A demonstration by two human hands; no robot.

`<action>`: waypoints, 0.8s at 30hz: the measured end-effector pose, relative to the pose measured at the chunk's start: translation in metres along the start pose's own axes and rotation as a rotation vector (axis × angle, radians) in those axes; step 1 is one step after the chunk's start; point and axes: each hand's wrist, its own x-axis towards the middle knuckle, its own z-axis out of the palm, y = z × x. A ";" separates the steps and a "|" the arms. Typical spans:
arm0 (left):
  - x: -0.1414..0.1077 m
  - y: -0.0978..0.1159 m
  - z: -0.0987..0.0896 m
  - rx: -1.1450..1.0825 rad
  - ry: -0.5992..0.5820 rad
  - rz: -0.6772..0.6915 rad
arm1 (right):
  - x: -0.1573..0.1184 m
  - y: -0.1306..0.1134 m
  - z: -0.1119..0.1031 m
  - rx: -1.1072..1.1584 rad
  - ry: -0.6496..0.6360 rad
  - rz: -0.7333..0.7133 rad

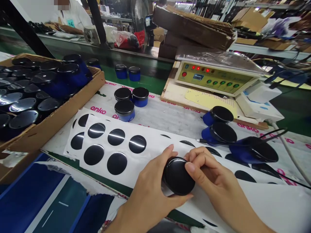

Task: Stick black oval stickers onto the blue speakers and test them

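My left hand (150,191) is wrapped around a round black-topped piece (179,176), its glossy flat face turned up toward me. At that face's right rim, the thumb of my right hand (206,171) presses with the fingers curled behind it; whether a thin disc is pinched there I cannot tell. Under both hands lie white sheets (150,161) bearing round black stickers (117,163). Several similar pieces with blue sides stand around, among them a group of three (124,110) beyond the sheets and others (254,150) to the right.
A cardboard box (80,97) full of black-topped pieces stands at left. Behind the sheets, a control unit (213,79) with lit red lights sits on a wooden board. Dark cables (243,142) cross the right side. Across the green bench is another person (77,16).
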 end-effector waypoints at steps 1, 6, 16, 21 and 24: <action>0.000 0.000 0.000 -0.003 0.000 -0.001 | 0.000 0.000 0.000 -0.012 0.005 -0.016; 0.001 0.000 0.000 -0.015 -0.004 -0.012 | -0.001 0.002 0.001 -0.060 0.012 -0.082; 0.002 0.001 -0.001 0.005 0.011 0.012 | -0.004 0.005 0.000 -0.166 -0.019 -0.123; 0.002 0.000 0.001 0.012 0.037 0.004 | 0.002 -0.001 -0.007 -0.440 -0.046 -0.170; 0.000 -0.002 0.006 0.017 0.098 -0.009 | 0.008 -0.007 -0.013 -0.620 -0.065 -0.065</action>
